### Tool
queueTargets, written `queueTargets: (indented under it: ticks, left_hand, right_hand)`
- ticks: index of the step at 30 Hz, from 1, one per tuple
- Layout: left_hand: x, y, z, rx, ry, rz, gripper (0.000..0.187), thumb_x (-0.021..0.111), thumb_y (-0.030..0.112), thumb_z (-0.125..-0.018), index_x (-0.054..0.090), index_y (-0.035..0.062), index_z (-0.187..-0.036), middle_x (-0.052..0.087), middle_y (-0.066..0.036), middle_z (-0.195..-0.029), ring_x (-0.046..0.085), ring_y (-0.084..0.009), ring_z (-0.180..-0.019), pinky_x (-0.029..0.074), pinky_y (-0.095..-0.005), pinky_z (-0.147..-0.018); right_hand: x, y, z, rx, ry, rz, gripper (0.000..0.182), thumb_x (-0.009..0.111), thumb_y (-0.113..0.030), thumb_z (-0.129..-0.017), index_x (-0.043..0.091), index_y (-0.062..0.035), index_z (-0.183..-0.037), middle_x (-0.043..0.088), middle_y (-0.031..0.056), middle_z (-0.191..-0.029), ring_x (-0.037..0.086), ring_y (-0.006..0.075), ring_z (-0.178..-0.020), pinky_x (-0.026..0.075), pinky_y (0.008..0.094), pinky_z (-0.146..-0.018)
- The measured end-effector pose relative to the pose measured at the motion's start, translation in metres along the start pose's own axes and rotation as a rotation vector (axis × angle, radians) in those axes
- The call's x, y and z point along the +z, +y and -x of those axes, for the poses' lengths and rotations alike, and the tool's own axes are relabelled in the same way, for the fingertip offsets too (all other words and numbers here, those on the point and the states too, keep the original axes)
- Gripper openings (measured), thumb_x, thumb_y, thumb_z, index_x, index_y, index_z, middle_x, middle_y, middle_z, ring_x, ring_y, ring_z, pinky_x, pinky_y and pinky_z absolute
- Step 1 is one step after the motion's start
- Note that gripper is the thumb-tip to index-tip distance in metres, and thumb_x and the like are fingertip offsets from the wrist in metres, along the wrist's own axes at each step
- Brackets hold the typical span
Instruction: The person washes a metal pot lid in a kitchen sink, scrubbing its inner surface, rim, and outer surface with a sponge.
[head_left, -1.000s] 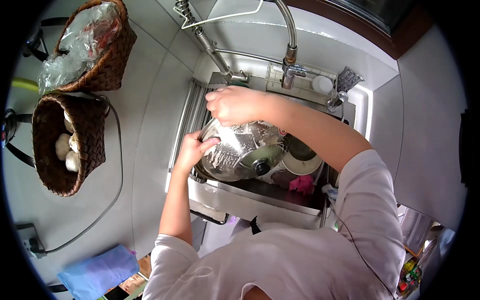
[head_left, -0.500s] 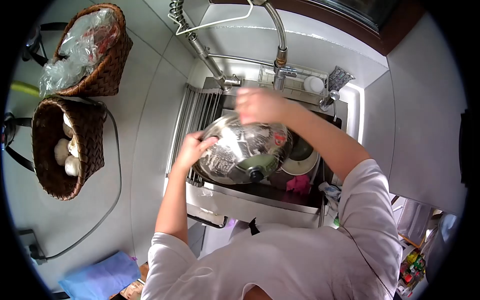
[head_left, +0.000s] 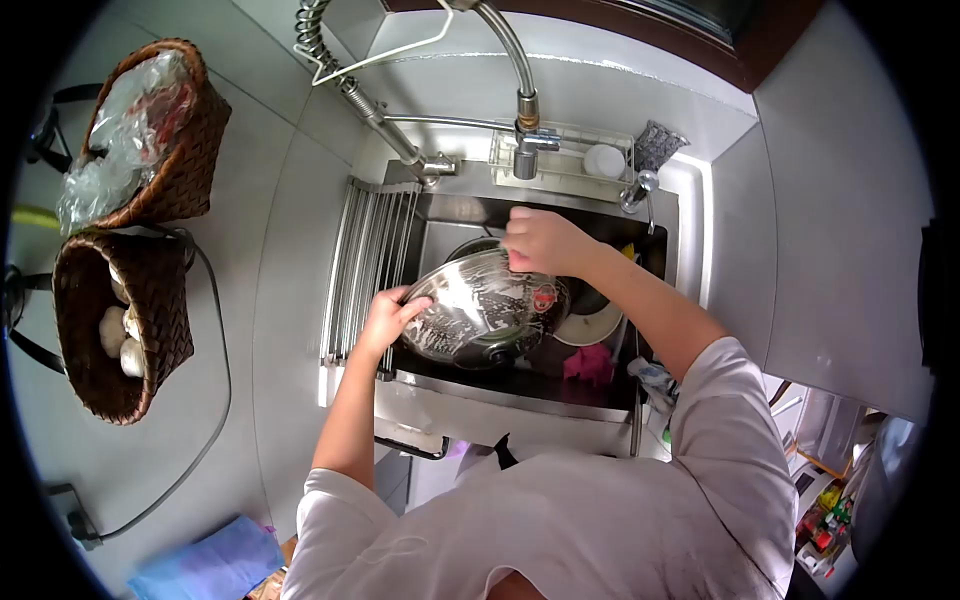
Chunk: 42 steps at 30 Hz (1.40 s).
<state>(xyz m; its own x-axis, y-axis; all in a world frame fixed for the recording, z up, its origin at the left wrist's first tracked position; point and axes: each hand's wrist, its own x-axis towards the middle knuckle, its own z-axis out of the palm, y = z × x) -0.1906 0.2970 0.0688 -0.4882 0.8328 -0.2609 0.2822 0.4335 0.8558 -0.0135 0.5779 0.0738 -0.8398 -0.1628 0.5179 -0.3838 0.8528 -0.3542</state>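
A domed, shiny pot lid (head_left: 468,305) is tilted over the sink, streaked with white suds. It has a red sticker near its right side and a dark knob low down. My left hand (head_left: 390,320) grips the lid's left rim, with the thumb on top. At the far rim, my right hand (head_left: 542,241) is closed and touches the lid; whatever is in its fingers is hidden. Under and beside the lid, the sink (head_left: 430,240) holds a pale bowl (head_left: 592,328) and a pink cloth (head_left: 588,366).
A metal roll-up rack (head_left: 365,260) covers the sink's left side. The faucet (head_left: 526,150) hangs above the back edge, near a wire basket (head_left: 560,160) with a white cup (head_left: 604,161). Two woven baskets stand left; the nearer basket (head_left: 170,310) holds garlic bulbs (head_left: 113,332).
My right hand, blurred earlier over the lid, has come to its far rim. The lid is tilted more steeply, with its knob lower. My left hand keeps its hold. The view has shifted slightly.
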Motion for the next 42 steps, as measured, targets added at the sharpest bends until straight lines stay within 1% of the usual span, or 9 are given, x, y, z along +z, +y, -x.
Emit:
queueTargets:
  ticks: [5,7,11,12,14,17,28,35,42]
  left_hand:
    - [0.003,0.048,-0.015,0.006,0.048,-0.281,0.045,0.075,0.035,-0.085,0.061,-0.0063,-0.076,0.051,-0.019,-0.058,0.051,-0.024,-0.051,0.043,-0.0369,-0.053]
    - [0.001,0.054,-0.013,0.102,0.037,-0.337,0.045,0.076,0.036,-0.084,0.062,-0.006,-0.076,0.052,-0.017,-0.058,0.051,-0.0224,-0.052,0.044,-0.0363,-0.053]
    - [-0.019,0.08,0.001,0.145,0.006,-0.279,0.044,0.077,0.036,-0.083,0.064,-0.0055,-0.077,0.056,-0.013,-0.058,0.052,-0.0174,-0.054,0.044,-0.035,-0.054]
    - [-0.031,0.084,0.002,0.103,0.002,-0.2,0.041,0.077,0.034,-0.083,0.066,-0.0048,-0.079,0.058,-0.009,-0.06,0.053,-0.0133,-0.056,0.045,-0.0336,-0.054]
    - [-0.054,0.092,0.008,0.012,0.048,-0.108,0.038,0.074,0.033,-0.087,0.068,-0.004,-0.08,0.059,-0.003,-0.062,0.052,-0.0082,-0.058,0.043,-0.0287,-0.053]
    - [-0.067,0.101,0.021,-0.01,0.092,-0.044,0.038,0.066,0.032,-0.094,0.068,-0.0036,-0.08,0.06,0.001,-0.064,0.05,-0.0051,-0.058,0.042,-0.0241,-0.052]
    - [-0.084,0.139,0.05,0.093,0.099,0.027,0.034,0.054,0.027,-0.101,0.067,-0.0028,-0.091,0.063,0.002,-0.076,0.052,-0.005,-0.069,0.044,-0.023,-0.063]
    - [-0.087,0.172,0.065,0.184,0.138,0.126,0.036,0.056,0.029,-0.1,0.068,-0.0025,-0.089,0.06,0.003,-0.069,0.049,-0.0039,-0.06,0.041,-0.0225,-0.054]
    - [-0.074,0.242,0.086,0.25,0.03,-0.158,0.042,0.058,0.032,-0.099,0.066,-0.004,-0.08,0.052,0.004,-0.062,0.044,-0.0056,-0.058,0.039,-0.026,-0.052]
  right_hand:
    - [0.009,-0.021,-0.057,-0.381,-0.188,0.325,0.019,0.072,-0.025,-0.067,0.062,-0.0081,-0.066,0.057,0.0022,-0.073,0.056,0.02,-0.083,0.051,0.0341,-0.069]
    - [0.014,-0.035,-0.074,-0.19,-0.053,-0.033,0.017,0.072,-0.021,-0.067,0.064,-0.0067,-0.071,0.055,0.0032,-0.076,0.055,0.0213,-0.08,0.051,0.0326,-0.072]
    - [-0.014,-0.036,-0.076,-0.216,-0.116,0.069,0.016,0.071,-0.017,-0.069,0.061,-0.0046,-0.072,0.054,0.0043,-0.076,0.053,0.023,-0.08,0.05,0.0339,-0.07]
    - [-0.021,-0.027,-0.068,-0.327,0.104,-0.085,0.016,0.072,-0.013,-0.066,0.06,-0.0036,-0.073,0.053,0.0054,-0.075,0.052,0.0231,-0.078,0.049,0.0353,-0.069]
    - [-0.037,-0.017,-0.043,0.009,0.181,-0.178,0.017,0.072,-0.002,-0.065,0.065,-0.0007,-0.081,0.058,0.0075,-0.074,0.056,0.023,-0.074,0.05,0.0352,-0.065]
    - [-0.054,-0.032,-0.029,0.167,0.263,-0.231,0.014,0.069,-0.006,-0.069,0.066,-0.0007,-0.082,0.057,0.0096,-0.074,0.054,0.027,-0.075,0.047,0.038,-0.067]
    - [-0.129,-0.083,-0.038,0.248,0.348,-0.109,0.019,0.068,-0.001,-0.069,0.068,0.0019,-0.088,0.064,0.01,-0.078,0.059,0.0244,-0.076,0.05,0.0344,-0.068]
    - [-0.182,-0.116,-0.055,0.075,0.343,0.028,0.018,0.067,0.002,-0.067,0.067,0.004,-0.085,0.062,0.012,-0.074,0.058,0.0267,-0.072,0.05,0.0357,-0.066]
    - [-0.204,-0.167,-0.131,-0.202,0.021,0.2,0.018,0.068,-0.009,-0.071,0.066,0.0013,-0.085,0.06,0.0111,-0.077,0.058,0.0292,-0.078,0.051,0.0395,-0.071]
